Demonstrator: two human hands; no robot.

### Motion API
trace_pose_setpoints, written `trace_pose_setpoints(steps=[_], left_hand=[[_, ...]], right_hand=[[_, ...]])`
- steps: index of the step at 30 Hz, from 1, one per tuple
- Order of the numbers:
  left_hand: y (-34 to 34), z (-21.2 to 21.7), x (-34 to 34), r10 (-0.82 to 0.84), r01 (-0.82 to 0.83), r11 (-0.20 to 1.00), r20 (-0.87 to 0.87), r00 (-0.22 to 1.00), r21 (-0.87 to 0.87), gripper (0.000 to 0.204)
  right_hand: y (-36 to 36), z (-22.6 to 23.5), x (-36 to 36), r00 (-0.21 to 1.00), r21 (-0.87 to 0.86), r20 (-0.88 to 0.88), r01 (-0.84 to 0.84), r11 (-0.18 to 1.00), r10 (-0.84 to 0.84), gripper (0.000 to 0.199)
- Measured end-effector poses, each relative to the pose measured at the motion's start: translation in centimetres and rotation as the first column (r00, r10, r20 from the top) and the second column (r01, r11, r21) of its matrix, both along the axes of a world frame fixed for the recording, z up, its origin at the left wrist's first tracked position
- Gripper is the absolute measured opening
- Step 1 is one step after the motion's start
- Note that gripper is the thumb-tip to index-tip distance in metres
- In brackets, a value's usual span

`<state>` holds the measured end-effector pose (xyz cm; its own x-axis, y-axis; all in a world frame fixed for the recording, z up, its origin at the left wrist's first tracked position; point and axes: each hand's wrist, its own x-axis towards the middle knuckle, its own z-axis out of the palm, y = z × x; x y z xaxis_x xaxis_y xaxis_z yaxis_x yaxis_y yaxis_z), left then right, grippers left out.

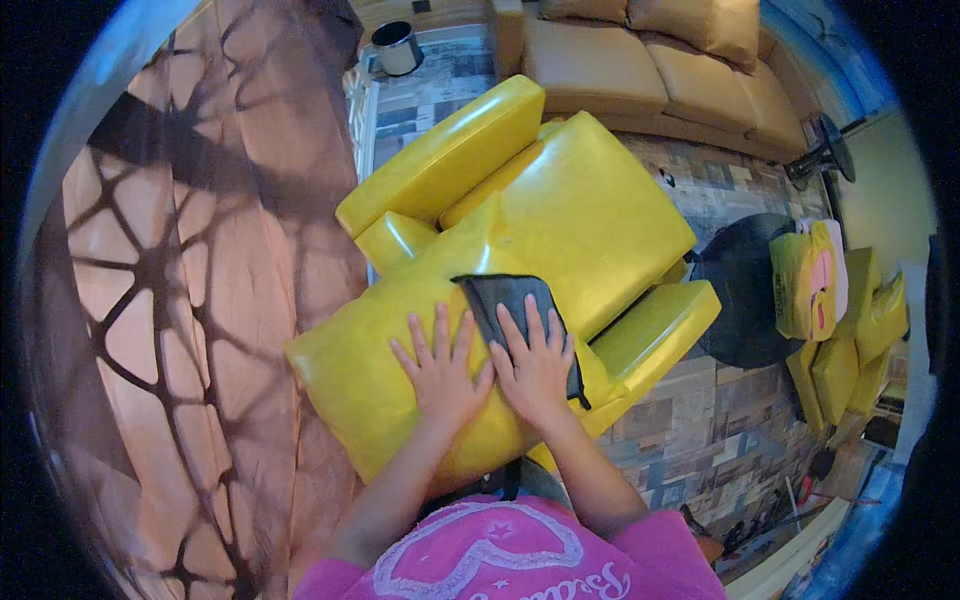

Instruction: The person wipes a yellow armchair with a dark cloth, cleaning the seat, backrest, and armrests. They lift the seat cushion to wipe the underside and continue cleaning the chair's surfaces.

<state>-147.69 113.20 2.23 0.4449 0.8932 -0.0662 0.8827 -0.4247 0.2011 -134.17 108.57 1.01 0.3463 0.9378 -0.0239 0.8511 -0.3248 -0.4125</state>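
Note:
Both of my hands rest flat on a yellow cushion (370, 365) with a glossy, leather-like cover, lying at the near side of a yellow armchair (610, 210). My left hand (441, 370) has its fingers spread on the yellow surface. On a dark grey fabric panel (497, 295) with a black edge lies my right hand (534, 368), its fingers apart. The panel's lower part is partly covered by that hand. Neither hand grips anything.
A pinkish-brown curtain (190, 330) with a dark branching pattern hangs at left. A tan sofa (600, 65) stands at the back, near a waste bin (398, 50). To the right are a round black table (740, 290), a yellow-and-pink bag (805, 285) and another yellow chair (840, 370).

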Motion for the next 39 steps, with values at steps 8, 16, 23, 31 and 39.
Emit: trace_pose_setpoints(steps=[8, 16, 23, 31, 39], left_hand=[[0.0, -0.6, -1.4, -0.114, 0.111, 0.993, 0.126, 0.985, 0.035, 0.073], [-1.9, -1.5, 1.4, 0.081, -0.09, 0.994, 0.139, 0.987, 0.065, 0.1], [-2.7, -1.1, 1.6, 0.069, -0.075, 0.996, 0.14, 0.988, 0.039, 0.101], [-3.2, -2.1, 1.9, 0.086, -0.1, 0.993, 0.197, 0.977, 0.061, 0.098], [-2.3, 0.1, 2.4, 0.096, -0.072, 0.987, 0.16, 0.983, -0.146, 0.105]], right_hand=[[-1.5, -2.2, 4.5, 0.921, -0.123, -0.271, 0.256, 0.959, -0.281, 0.052], [-6.2, 1.8, -0.5, 0.993, 0.044, -0.101, 0.062, 0.997, -0.058, 0.053], [-13.1, -2.5, 3.6, 0.953, -0.006, -0.011, 0.304, 0.953, -0.304, 0.05], [-3.8, -1.4, 3.5, 0.967, 0.03, -0.247, 0.078, 0.997, -0.068, 0.055], [7.9, 2.0, 0.5, 0.89, 0.186, -0.06, -0.434, 0.881, 0.452, 0.042]])
